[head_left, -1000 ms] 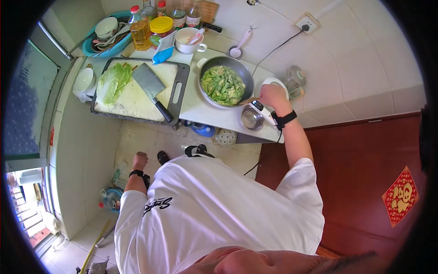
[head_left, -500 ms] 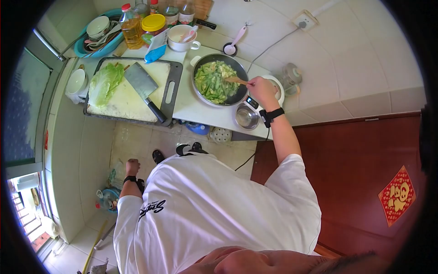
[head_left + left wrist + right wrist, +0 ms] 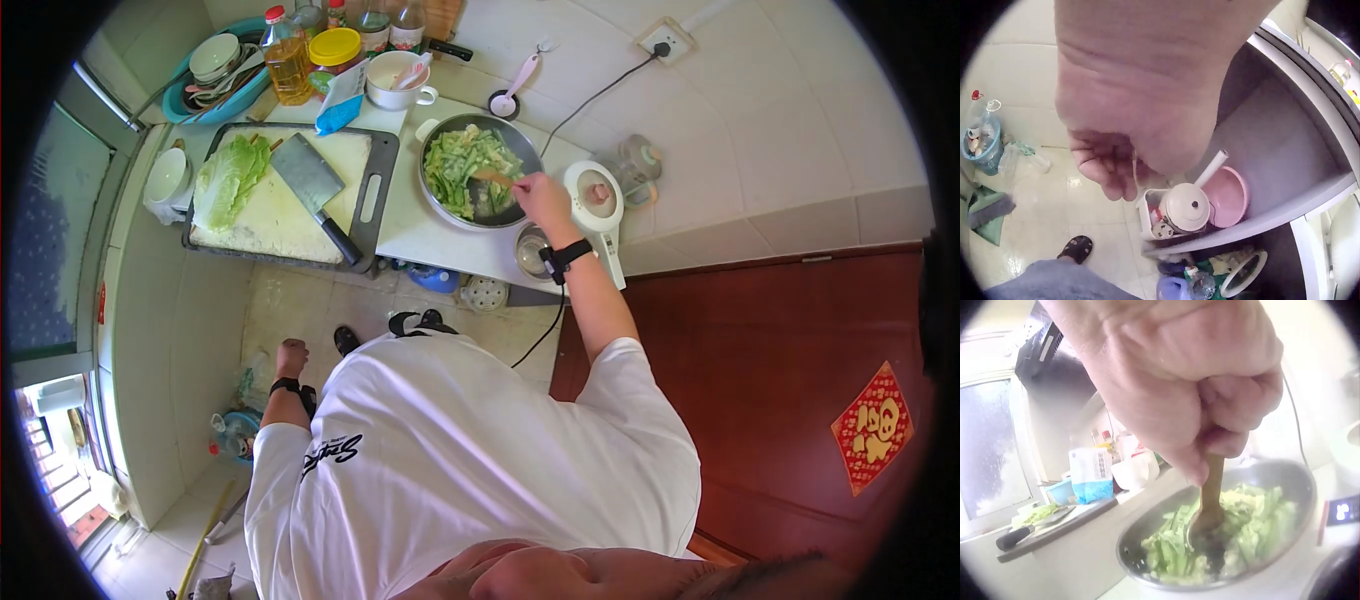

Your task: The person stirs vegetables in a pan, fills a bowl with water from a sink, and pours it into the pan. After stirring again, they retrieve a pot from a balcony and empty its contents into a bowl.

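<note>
My right hand [image 3: 545, 204] grips the handle of a wooden spatula [image 3: 490, 176], whose head is down among chopped green vegetables [image 3: 462, 160] in a round pan [image 3: 520, 150]. In the right wrist view the fingers of my right hand [image 3: 1191, 394] curl round the spatula [image 3: 1211, 500], and its blade touches the pan's bottom between heaps of vegetables [image 3: 1254, 519]. My left hand [image 3: 292, 358] hangs by my side, away from the counter. Seen from the left wrist, my left hand [image 3: 1129, 125] has loosely curled fingers and holds nothing.
Left of the pan, a cutting board [image 3: 376, 190] bears a cleaver [image 3: 310, 175] and cabbage leaves [image 3: 232, 180]. A metal bowl [image 3: 530, 250] and a white lidded appliance [image 3: 598, 192] stand right of the pan. Behind are an oil bottle [image 3: 288, 65] and a white cup [image 3: 390, 92].
My right hand has moved left from beside the pan to over its right rim, bringing the spatula into the vegetables. The vegetables have shifted, baring some of the pan's bottom. My left hand stays low.
</note>
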`<state>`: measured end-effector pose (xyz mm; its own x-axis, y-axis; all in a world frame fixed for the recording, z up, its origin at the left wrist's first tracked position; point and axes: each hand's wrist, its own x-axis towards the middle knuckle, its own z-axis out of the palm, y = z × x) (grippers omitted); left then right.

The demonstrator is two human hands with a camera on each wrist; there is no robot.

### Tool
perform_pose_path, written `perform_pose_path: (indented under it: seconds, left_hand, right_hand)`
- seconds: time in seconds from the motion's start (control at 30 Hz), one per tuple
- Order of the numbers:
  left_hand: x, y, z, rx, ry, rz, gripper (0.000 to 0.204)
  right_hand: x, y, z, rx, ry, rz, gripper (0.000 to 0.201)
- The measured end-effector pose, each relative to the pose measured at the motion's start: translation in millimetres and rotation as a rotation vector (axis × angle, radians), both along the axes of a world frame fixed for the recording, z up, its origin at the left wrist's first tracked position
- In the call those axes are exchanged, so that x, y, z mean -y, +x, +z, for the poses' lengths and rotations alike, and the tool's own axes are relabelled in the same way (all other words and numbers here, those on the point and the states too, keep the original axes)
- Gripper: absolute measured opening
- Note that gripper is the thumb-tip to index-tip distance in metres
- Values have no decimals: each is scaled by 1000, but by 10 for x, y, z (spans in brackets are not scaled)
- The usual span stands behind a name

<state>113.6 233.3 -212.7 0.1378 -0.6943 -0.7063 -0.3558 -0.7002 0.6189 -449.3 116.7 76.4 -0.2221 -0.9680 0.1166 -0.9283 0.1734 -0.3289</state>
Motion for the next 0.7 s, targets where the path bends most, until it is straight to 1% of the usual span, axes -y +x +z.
perform_pose_path:
  seconds: [0.07,0.1,0.13,0.17,0.23,0.3,0.33,0.37,0.43,0.47,0.53,0.6,0.67,0.7]
  left_hand:
    - [16,-52,101,21,6,3,18]
    - [16,-76,135,41,12,12,18]
    - [-9,-61,64,40,14,13,18]
    - [-43,-48,-8,15,-18,33,18]
    - [-76,-53,34,-11,-50,55,19]
    - [-119,-36,83,67,-24,53,20]
    - [-134,-25,103,65,-20,47,20]
    - [-152,6,132,79,21,54,20]
    - [-192,29,141,93,61,55,20]
    - [-227,42,150,71,74,69,20]
    - [-200,43,128,46,78,86,20]
    - [-188,60,103,38,55,68,21]
    - [-128,2,146,47,44,41,20]
    - [-107,-25,157,54,33,18,21]
  right_hand:
    - [14,-142,155,-30,-19,-6,16]
    - [6,-240,237,-88,12,25,16]
    - [-15,-329,310,-145,44,57,16]
    - [-42,-420,388,-145,45,61,16]
    - [-78,-545,493,-370,374,45,21]
    - [-77,-573,423,-392,390,51,23]
    - [-101,-611,359,-415,408,52,24]
    - [-103,-630,224,-415,414,46,24]
    - [-34,-580,-124,-98,151,-15,19]
    - [-8,-545,-246,-96,155,-21,19]
    - [115,-403,-293,-17,8,-34,20]
    - [155,-376,-168,-46,10,-26,21]
    - [168,-391,49,-71,-61,88,20]
    - [156,-408,205,-71,-58,85,20]
